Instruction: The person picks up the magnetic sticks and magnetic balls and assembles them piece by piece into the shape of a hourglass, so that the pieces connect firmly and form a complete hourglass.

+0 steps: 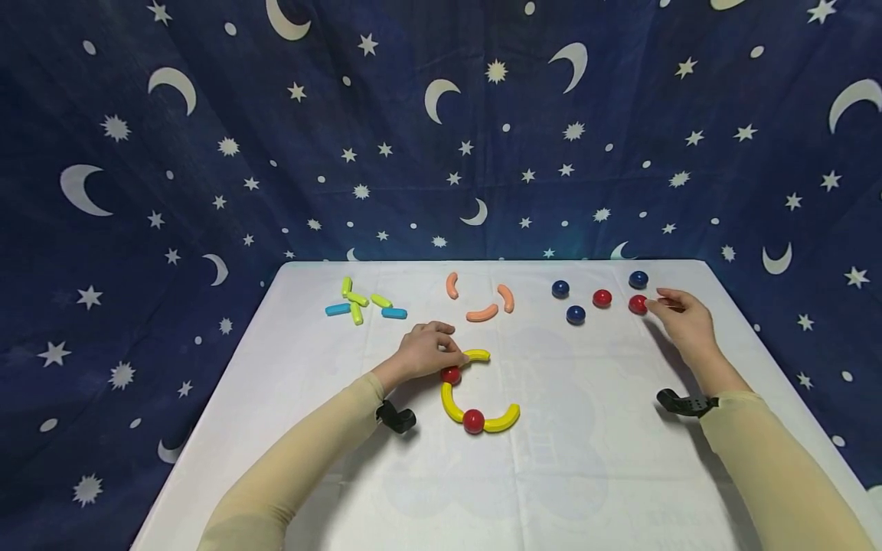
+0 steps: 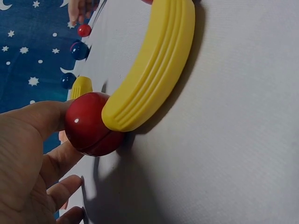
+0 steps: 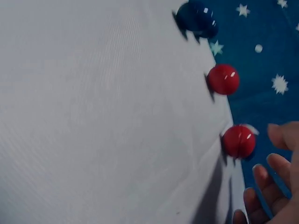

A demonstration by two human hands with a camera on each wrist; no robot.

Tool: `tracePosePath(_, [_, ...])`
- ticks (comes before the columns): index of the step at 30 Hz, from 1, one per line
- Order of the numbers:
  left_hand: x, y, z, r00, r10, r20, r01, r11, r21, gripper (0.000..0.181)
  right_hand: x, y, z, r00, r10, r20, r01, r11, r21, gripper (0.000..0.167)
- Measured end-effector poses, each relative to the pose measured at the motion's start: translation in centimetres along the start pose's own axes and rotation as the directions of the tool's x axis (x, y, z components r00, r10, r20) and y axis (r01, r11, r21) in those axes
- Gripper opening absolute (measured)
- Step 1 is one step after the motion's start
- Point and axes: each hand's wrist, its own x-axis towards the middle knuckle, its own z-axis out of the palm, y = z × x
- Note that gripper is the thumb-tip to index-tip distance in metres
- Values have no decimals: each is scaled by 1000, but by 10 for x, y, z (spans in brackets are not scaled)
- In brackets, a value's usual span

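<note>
My left hand (image 1: pixel 426 352) pinches a glossy red ball (image 2: pixel 91 123) between thumb and fingers; the fingertips are partly hidden behind it. A curved yellow stick (image 1: pixel 478 356) joins that ball on its far side. On the near side another yellow curved stick (image 2: pixel 154 65) touches it, leading to a second red ball (image 1: pixel 473 422) and a third yellow stick (image 1: pixel 503 418). At the back right, my right hand (image 1: pixel 685 325) is beside a loose red ball (image 3: pixel 239 141), its fingers parted and, in the right wrist view, apart from the ball.
Another red ball (image 1: pixel 602 298) and blue balls (image 1: pixel 576 314) lie at the back right. Orange curved sticks (image 1: pixel 482 313) are at the back middle. Short green sticks (image 1: pixel 356 299) and blue sticks (image 1: pixel 394 313) lie back left. A starry curtain (image 1: pixel 482 153) hangs behind the white table (image 1: pixel 586 474).
</note>
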Motion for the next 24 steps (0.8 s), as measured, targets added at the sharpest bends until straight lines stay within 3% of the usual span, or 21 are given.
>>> tracePosePath(5, [0,-1,0,1000,-2,2,2,1000,-6,25,7,6,4,993,82,82,-75,994,-84,79])
tracePosePath(11, [1,-1,1,1000,0,-1,0,1000,-2,25,11,7,8,988,141,69,-129,980,-154,82])
tracePosePath(24, [0,0,1,1000,-3,2,3,1000,1,26,13,9,12,987,158,36,-148,969,-196,81])
